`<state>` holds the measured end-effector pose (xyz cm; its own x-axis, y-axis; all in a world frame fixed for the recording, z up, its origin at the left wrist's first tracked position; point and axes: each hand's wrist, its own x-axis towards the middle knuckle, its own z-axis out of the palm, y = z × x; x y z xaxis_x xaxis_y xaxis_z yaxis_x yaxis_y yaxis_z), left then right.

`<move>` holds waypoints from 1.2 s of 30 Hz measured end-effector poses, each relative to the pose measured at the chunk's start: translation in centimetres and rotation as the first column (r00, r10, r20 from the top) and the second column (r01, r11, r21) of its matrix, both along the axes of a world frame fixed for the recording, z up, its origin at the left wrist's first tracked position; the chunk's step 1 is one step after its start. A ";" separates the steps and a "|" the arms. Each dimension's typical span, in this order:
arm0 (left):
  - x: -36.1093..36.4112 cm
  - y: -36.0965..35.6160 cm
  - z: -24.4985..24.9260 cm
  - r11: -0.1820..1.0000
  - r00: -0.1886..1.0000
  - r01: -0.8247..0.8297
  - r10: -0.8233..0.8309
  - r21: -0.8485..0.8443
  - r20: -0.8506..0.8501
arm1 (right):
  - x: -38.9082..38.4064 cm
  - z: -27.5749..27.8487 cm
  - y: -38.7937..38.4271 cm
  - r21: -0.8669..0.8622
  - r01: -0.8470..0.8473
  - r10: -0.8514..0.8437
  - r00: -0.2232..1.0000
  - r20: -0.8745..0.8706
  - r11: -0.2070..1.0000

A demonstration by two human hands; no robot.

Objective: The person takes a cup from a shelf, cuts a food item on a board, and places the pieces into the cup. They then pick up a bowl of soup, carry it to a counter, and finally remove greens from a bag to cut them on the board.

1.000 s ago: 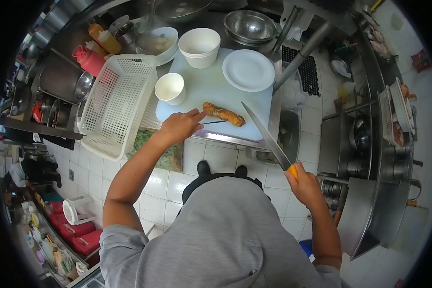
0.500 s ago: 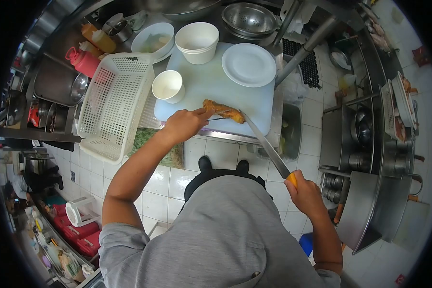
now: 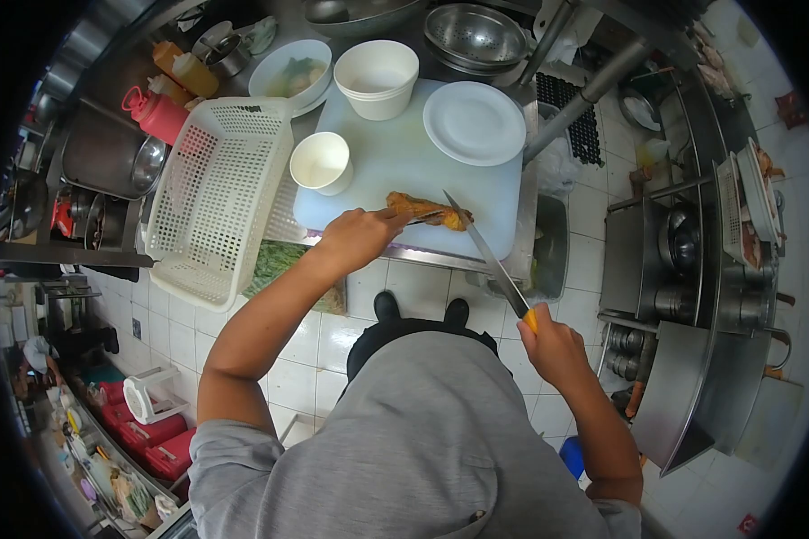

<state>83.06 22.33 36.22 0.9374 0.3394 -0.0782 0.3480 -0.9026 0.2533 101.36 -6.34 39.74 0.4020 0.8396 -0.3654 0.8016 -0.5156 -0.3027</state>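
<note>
A browned, fried-looking piece of meat (image 3: 411, 207) lies near the front edge of the pale cutting board (image 3: 368, 180). My left hand (image 3: 360, 238) is closed on its left end, the fingertips pressing it from the near side. In my right hand (image 3: 555, 346) is a long kitchen knife (image 3: 494, 260), gripped by its yellow handle. The blade points away from me and crosses the right end of the meat, its tip reaching past the far side. Behind the meat, a small white paper cup (image 3: 322, 163) stands on the board.
Stacked white bowls (image 3: 377, 79) and a white plate (image 3: 475, 124) are at the back of the board. To the left sits a white perforated basket (image 3: 216, 180); beyond are a bowl of food (image 3: 289, 76) and metal colanders (image 3: 476, 38). A bin (image 3: 548, 247) stands below right.
The knife has moved forward, so its blade now crosses the right end of the meat with the tip beyond it. My right hand has shifted up and left; my left hand keeps its hold.
</note>
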 end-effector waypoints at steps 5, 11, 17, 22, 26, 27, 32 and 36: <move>0.0 0.1 0.5 1.000 0.999 0.014 -0.014 0.003 -0.051 | 0.5 0.4 1.2 0.005 -0.017 0.017 1.000 -0.003 1.000; 0.3 0.0 0.6 0.998 0.995 0.047 -0.044 0.030 -0.095 | 0.8 3.6 -1.0 -0.166 0.038 -0.053 0.995 -0.086 0.985; 0.5 0.1 0.3 0.997 0.996 0.062 -0.059 0.044 -0.061 | 0.9 0.2 3.7 -0.043 -0.012 0.010 0.999 -0.042 0.999; 0.4 0.2 0.2 0.997 0.995 0.046 -0.040 0.059 -0.089 | 0.4 -0.8 4.9 -0.024 0.016 -0.017 0.996 -0.082 1.000; 0.4 -0.1 0.1 1.000 0.997 0.010 -0.008 0.019 -0.080 | 0.6 2.1 0.3 -0.152 0.029 -0.045 0.994 -0.101 0.988; 0.3 0.0 0.1 1.000 0.997 0.006 -0.005 0.016 -0.081 | 0.8 2.5 -0.1 -0.155 0.025 -0.041 0.994 -0.102 0.988; 0.6 0.0 0.5 0.998 0.997 0.045 -0.042 0.037 -0.070 | 1.1 -0.3 1.8 -0.038 -0.025 0.023 0.998 -0.065 0.999; 0.6 0.0 0.3 0.997 0.995 0.034 -0.028 0.065 -0.091 | 0.5 -1.5 3.4 0.030 -0.043 0.044 0.998 -0.043 0.999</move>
<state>83.66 22.32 36.57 0.9377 0.3175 -0.1409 0.3381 -0.9271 0.1614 101.91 -2.98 38.20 0.3491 0.8663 -0.3572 0.8086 -0.4711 -0.3524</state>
